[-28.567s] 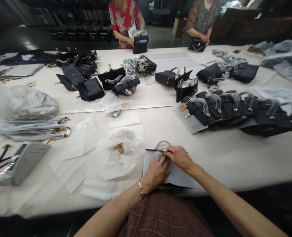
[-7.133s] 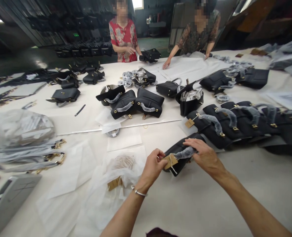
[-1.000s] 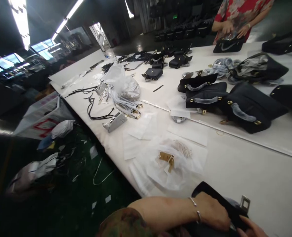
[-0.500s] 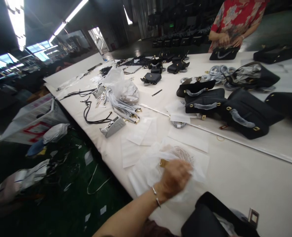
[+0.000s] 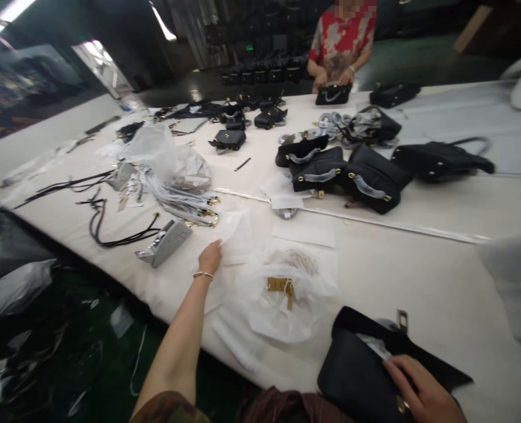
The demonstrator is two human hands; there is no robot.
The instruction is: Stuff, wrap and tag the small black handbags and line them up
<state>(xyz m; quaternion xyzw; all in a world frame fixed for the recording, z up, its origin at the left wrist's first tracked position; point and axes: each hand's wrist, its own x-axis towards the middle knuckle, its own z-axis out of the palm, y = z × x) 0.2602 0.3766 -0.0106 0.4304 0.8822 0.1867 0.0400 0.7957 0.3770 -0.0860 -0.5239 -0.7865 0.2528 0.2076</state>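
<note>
My left hand (image 5: 210, 257), with a bracelet at its wrist, is closed on the edge of a thin white sheet (image 5: 232, 228), whose corner is lifted off the table. At the lower right my right hand (image 5: 425, 388) grips the front rim of a black handbag (image 5: 357, 367). The bag's flap lies open, and clear plastic shows inside. Between my hands rests a thin white plastic bag (image 5: 260, 314) holding brown tags (image 5: 280, 285) and pale strings.
Straps with gold clasps (image 5: 181, 202), a grey tape dispenser (image 5: 165, 242) and black cords (image 5: 110, 241) lie left. Several black handbags (image 5: 370, 176) stand across the table seam. A co-worker in a red patterned shirt (image 5: 343, 41) handles another bag at the far edge.
My left hand has moved from over the plastic bag of tags leftward and forward to the white sheet. The view has turned right, bringing my right hand on the handbag into sight.
</note>
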